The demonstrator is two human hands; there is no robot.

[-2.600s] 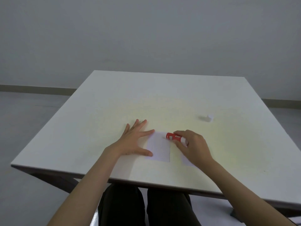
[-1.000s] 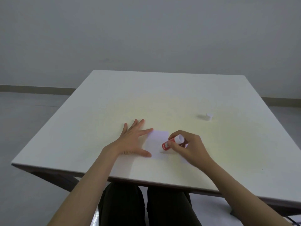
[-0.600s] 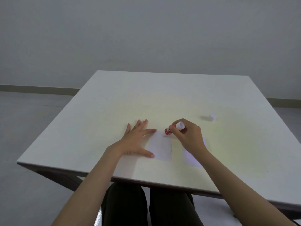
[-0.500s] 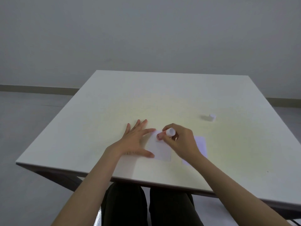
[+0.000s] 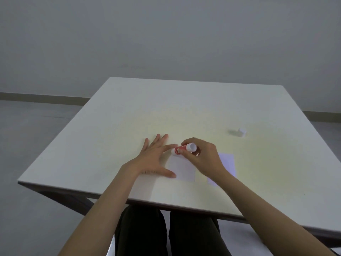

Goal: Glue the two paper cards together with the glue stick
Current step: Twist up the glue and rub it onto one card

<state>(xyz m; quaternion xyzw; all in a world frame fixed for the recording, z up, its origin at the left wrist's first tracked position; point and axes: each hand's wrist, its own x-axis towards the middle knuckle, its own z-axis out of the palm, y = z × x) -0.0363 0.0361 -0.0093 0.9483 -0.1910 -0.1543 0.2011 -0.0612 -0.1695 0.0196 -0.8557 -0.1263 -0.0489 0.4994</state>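
Note:
Two white paper cards lie on the table near its front edge. My left hand (image 5: 154, 159) rests flat with fingers spread, thumb and forefinger pinning the left card (image 5: 182, 169). My right hand (image 5: 201, 157) grips a red glue stick (image 5: 182, 149) with a white end, tilted with its tip down at the far left corner of that card. The right card (image 5: 227, 164) lies beside it, partly hidden under my right wrist.
The white cap (image 5: 241, 132) of the glue stick stands alone at the right, farther back. The white table (image 5: 184, 108) has its front edge just above my knees. Grey floor and a plain wall lie beyond.
My right hand has swept the glue stick back and forth over the left card, down to its near side and back to the far left corner. My left hand has stayed put.

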